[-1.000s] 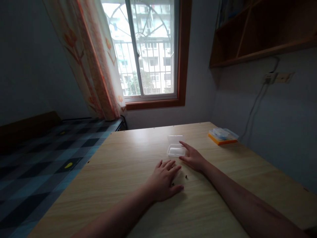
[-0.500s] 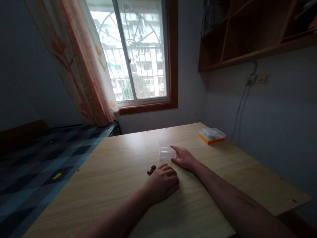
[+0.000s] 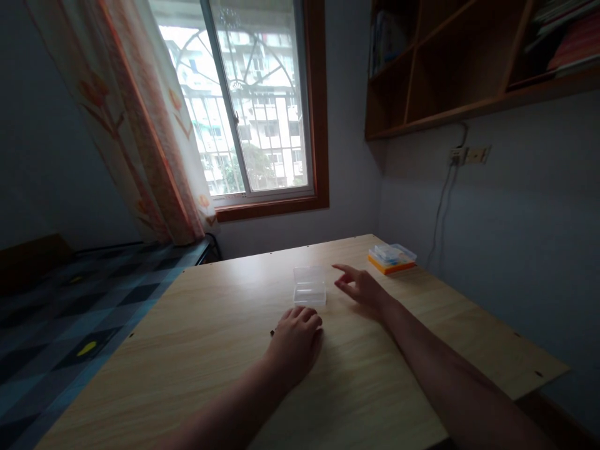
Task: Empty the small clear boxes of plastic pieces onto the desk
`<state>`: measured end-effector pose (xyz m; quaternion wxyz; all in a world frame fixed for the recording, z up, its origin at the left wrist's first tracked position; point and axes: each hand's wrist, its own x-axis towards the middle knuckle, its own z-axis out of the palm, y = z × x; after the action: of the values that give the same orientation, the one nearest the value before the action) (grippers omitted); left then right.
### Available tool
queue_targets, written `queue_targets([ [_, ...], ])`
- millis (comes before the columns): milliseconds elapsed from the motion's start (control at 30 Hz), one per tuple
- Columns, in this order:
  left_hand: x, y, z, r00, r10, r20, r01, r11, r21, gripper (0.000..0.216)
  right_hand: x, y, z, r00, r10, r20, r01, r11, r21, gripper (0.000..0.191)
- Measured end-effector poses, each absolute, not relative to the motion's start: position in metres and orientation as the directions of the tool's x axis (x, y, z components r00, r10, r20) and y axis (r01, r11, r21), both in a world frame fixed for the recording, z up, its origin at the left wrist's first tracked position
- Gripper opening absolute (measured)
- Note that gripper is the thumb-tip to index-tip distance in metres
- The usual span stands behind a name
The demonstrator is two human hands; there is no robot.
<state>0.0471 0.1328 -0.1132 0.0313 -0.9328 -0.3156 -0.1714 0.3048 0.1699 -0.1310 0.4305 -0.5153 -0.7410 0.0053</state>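
Note:
A clear plastic box lies on the wooden table, its transparent lid tipped back on the far side. My left hand is palm down just in front of the box, over a small pile of dark brown bits. Its fingers are curled, their tips are hidden from me, and only the pile's left edge shows. To the right of the box is my right hand, a little above the tabletop and apart from the box. Its index finger stretches out, the others bend loosely, and I see nothing held in it.
The pale wooden table reaches toward the window. An orange-based clear case sits near its far right edge. At left is a bed with a checked cover. A wooden shelf hangs on the right wall above a socket.
My right hand has pulled away from the box to the right and lifted. My left hand has shifted left over the dark pile, covering most of it. The view has turned slightly right.

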Motion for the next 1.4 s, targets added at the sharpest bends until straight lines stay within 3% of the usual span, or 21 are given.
queue_targets([
  [167, 0.03, 0.171, -0.087, 0.617, 0.723, 0.31, 0.746, -0.663, 0.062, 0.026, 0.364, 0.179, -0.126, 0.314, 0.551, 0.774, 0.859, 0.182, -0.478, 0.043],
  [300, 0.013, 0.205, -0.078, 0.57, 0.789, 0.231, 0.794, -0.601, 0.096, 0.023, 0.397, 0.182, -0.139, 0.483, 0.401, 0.778, 0.854, -0.02, -0.52, 0.045],
  [433, 0.009, 0.214, -0.081, 0.608, 0.777, 0.162, 0.771, -0.627, 0.114, 0.021, 0.406, 0.189, -0.157, 0.564, 0.372, 0.738, 0.821, -0.157, -0.549, 0.05],
  [600, 0.021, 0.215, -0.089, 0.63, 0.767, 0.127, 0.762, -0.641, 0.095, 0.022, 0.408, 0.198, -0.172, 0.603, 0.437, 0.668, 0.794, -0.25, -0.554, 0.054],
  [800, 0.025, 0.224, -0.092, 0.588, 0.796, 0.142, 0.802, -0.597, 0.025, 0.02, 0.414, 0.2, -0.176, 0.593, 0.506, 0.626, 0.798, -0.265, -0.541, 0.049],
  [1067, -0.017, 0.222, -0.089, 0.444, 0.864, 0.24, 0.894, -0.443, -0.058, 0.022, 0.415, 0.203, -0.173, 0.595, 0.482, 0.644, 0.792, -0.214, -0.572, 0.048],
  [1233, -0.054, 0.209, -0.09, 0.395, 0.879, 0.266, 0.918, -0.389, -0.077, 0.01, 0.415, 0.203, -0.171, 0.597, 0.453, 0.662, 0.779, -0.13, -0.614, 0.042],
  [1400, -0.078, 0.208, -0.101, 0.312, 0.909, 0.277, 0.948, -0.317, -0.025, 0.023, 0.408, 0.192, -0.153, 0.603, 0.426, 0.674, 0.739, 0.019, -0.673, 0.037],
])
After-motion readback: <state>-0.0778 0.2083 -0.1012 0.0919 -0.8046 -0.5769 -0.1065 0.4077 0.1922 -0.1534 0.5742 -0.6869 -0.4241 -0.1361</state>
